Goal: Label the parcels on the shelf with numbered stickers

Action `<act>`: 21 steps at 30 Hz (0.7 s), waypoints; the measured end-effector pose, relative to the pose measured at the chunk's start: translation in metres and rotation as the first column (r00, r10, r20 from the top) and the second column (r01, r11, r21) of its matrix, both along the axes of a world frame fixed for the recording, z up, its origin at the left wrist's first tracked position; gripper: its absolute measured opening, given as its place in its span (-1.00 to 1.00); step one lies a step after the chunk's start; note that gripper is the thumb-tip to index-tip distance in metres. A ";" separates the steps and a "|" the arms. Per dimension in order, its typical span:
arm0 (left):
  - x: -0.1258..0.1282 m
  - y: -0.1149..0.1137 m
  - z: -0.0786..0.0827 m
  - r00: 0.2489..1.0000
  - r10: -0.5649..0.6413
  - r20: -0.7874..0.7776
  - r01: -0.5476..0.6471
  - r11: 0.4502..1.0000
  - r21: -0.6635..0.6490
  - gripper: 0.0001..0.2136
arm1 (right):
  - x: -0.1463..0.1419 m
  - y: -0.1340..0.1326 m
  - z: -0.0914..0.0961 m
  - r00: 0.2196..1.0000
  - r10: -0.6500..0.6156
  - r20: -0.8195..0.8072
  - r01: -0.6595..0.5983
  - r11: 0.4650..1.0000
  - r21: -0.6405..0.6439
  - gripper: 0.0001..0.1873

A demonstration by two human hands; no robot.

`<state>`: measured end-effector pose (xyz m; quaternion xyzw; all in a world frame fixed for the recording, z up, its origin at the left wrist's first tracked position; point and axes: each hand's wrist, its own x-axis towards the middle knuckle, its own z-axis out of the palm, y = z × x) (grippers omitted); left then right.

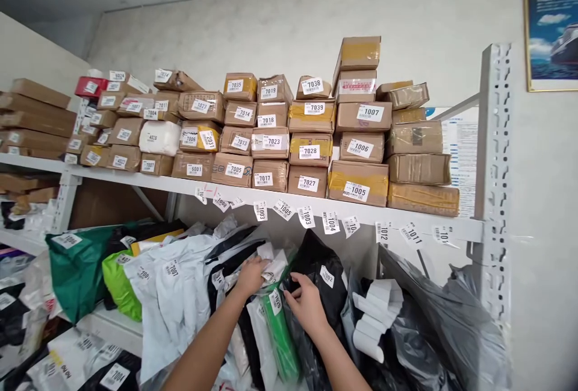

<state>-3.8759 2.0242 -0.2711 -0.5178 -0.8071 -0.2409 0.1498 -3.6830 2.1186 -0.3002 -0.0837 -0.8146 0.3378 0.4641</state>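
Clock positions are read as the person faces the rack, with the upright green packet point(285, 343) as the dial's centre. The packet stands on edge, low in the row of bagged parcels, its printed label tilted toward the person.

The left hand point(251, 276), at 11 o'clock, has its fingers curled over crumpled white wrapping point(276, 268); from here I cannot tell whether it pinches the film or only presses on it. The right hand point(309, 300), at 1 o'clock, is loosely spread, thumb and forefinger apart, beside the near edge of the black bag point(311, 258); no firm grip shows.

The step in hand appears to be parting the bags to expose their labels. For good results, hold neighbours back with flat fingers, lean each bag sideways rather than lifting it, and keep fingertips off the printed codes. Thin film may snag or tear if pulled by a corner.

Materials: the green packet is smooth, glossy and narrow. The black bag is slack, creased plastic rising to a peak. At 10 o'clock a pale blue bag point(174, 303) hangs in soft folds; at 3 o'clock a paper label strip point(377, 315) lies in stiff curls. At 12 o'clock, taped rectangular cardboard boxes point(271, 165) line the painted shelf beam point(361, 213).
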 end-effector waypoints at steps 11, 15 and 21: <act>-0.054 -0.051 0.085 0.846 -0.210 0.490 -0.267 0.629 0.730 -0.65 | 0.018 -0.029 0.053 0.982 0.160 0.104 -0.177 0.967 0.183 -0.83; -0.065 -0.066 0.148 0.750 -0.371 0.548 -0.428 0.359 0.829 -0.66 | -0.015 -0.037 0.054 0.938 0.219 0.270 -0.312 0.875 0.371 -0.68; -0.053 -0.085 0.174 0.669 -0.444 0.596 -0.546 0.251 0.800 -0.83 | -0.071 -0.049 0.022 0.855 -0.131 0.502 -0.267 0.718 0.643 -0.53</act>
